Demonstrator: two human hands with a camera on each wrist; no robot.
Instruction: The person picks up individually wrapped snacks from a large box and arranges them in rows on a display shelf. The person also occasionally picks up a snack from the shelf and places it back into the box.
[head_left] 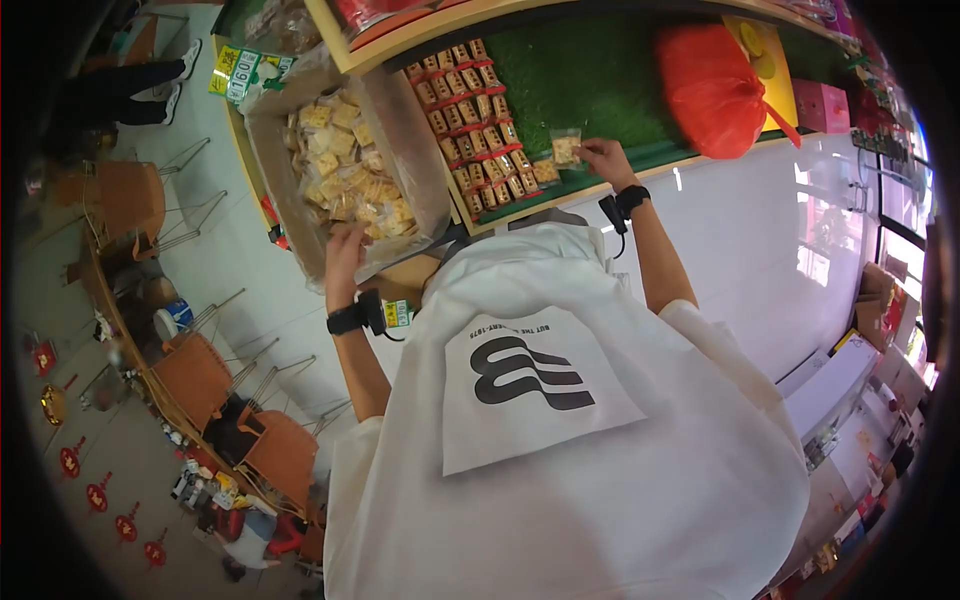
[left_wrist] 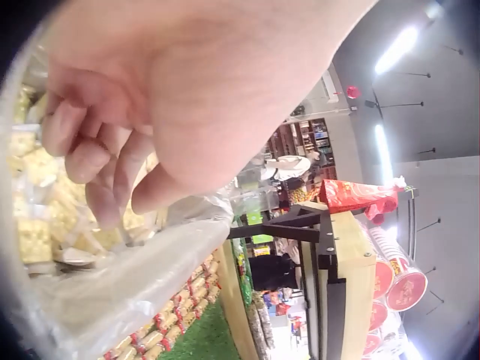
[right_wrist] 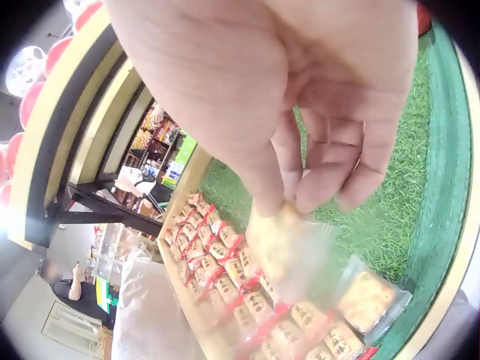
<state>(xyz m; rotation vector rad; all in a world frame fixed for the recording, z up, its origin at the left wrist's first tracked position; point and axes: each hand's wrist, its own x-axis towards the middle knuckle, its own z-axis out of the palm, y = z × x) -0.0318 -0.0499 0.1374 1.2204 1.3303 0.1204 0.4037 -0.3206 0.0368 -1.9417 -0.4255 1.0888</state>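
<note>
My right hand (head_left: pixel 602 160) pinches one corner of a small clear-wrapped biscuit (right_wrist: pixel 274 244) between thumb and fingertips, over a display tray lined with green artificial turf (head_left: pixel 545 80). Another wrapped biscuit (right_wrist: pixel 367 300) lies on the turf just beside it, next to rows of small tan packets with red ends (head_left: pixel 470 120). Meanwhile my left hand (head_left: pixel 347 255) hangs over the near end of a plastic-lined box (head_left: pixel 410 150) heaped with similar wrapped biscuits (head_left: pixel 335 150). In the left wrist view its fingers (left_wrist: pixel 86 161) are loosely bent above the heap, thumb apart from them.
A red plastic bag (head_left: pixel 710 95) stands on the turf's right side, by a yellow board (head_left: pixel 775 75) and a pink box (head_left: pixel 822 107). A wooden shelf edge (head_left: pixel 420 30) overhangs the far side. Brown chairs (head_left: pixel 195 375) line the left, where another person's legs (head_left: pixel 130 90) show.
</note>
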